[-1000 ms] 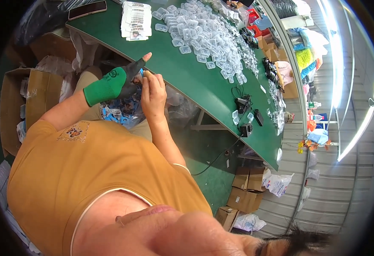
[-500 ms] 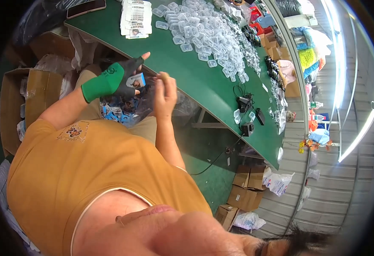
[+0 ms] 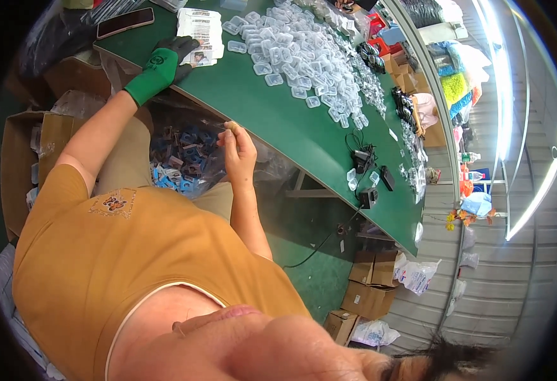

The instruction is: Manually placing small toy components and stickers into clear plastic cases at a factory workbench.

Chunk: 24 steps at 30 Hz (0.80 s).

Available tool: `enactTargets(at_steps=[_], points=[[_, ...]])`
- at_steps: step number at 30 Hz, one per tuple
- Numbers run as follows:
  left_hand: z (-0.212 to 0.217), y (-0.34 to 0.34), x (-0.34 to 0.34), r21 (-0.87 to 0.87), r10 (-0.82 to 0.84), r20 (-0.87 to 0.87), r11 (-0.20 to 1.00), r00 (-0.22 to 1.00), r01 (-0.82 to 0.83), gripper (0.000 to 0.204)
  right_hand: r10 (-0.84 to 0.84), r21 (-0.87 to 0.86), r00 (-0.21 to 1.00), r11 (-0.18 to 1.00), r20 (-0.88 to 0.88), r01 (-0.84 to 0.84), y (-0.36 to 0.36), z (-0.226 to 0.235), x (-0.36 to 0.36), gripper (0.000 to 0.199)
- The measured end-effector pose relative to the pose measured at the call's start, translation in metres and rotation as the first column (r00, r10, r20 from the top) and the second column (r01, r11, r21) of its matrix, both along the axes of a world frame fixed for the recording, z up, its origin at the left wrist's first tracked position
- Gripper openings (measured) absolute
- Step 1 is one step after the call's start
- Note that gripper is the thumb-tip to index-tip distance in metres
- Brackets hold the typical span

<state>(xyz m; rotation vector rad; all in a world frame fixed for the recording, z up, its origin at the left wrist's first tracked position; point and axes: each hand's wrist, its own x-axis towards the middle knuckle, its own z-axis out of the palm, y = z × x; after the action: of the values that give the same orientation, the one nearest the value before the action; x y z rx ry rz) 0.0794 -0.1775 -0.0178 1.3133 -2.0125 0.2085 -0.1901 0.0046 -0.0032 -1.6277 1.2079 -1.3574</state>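
Note:
My left hand (image 3: 169, 56), in a green and black glove with bare fingertips, reaches over the table's near edge. Its fingers are stretched out and apart at the lower left of a stack of printed white cards (image 3: 200, 32), touching the cards. My bare right hand (image 3: 241, 151) hovers by the table edge, thumb and fingers pinched together; whatever they hold, if anything, is too small to make out. Below, between my knees, a clear plastic bag (image 3: 211, 166) holds many small blue and white printed pieces (image 3: 176, 178).
A heap of small clear plastic cases (image 3: 304, 60) covers the middle of the green table (image 3: 259, 108). A phone (image 3: 126, 23) lies at its left corner. Black adapters with cables (image 3: 366, 155) lie to the right. An open cardboard box (image 3: 62, 143) stands at my left; more boxes (image 3: 367, 298) stand right.
My left hand has moved up and away from the right hand to the card stack; the blue and white printed piece is no longer in it. My right hand has lowered slightly.

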Motion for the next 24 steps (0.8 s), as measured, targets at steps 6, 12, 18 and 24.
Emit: enactTargets(at_steps=[6,12,18,24], points=[[-0.009,0.004,0.009,0.070,-0.031,-0.208,0.996,0.978,0.047,0.051,0.033,-0.005,0.999,0.999,0.009,-0.033,-0.013,0.009,0.003,0.021],[0.008,0.010,0.017,0.185,0.014,-0.127,0.983,0.992,0.009,0.061,0.046,-0.025,0.998,0.999,0.039,-0.045,-0.020,0.013,0.007,0.020],[0.023,0.015,0.028,0.388,-0.008,-0.167,0.919,0.986,0.073,0.059,0.040,-0.018,0.998,0.999,0.044,-0.039,-0.012,0.015,0.014,0.019],[0.036,0.047,0.010,0.499,-0.106,-0.474,0.786,0.874,0.366,0.045,-0.143,-0.285,0.987,0.951,-0.073,0.117,-0.022,0.020,0.000,0.025]])
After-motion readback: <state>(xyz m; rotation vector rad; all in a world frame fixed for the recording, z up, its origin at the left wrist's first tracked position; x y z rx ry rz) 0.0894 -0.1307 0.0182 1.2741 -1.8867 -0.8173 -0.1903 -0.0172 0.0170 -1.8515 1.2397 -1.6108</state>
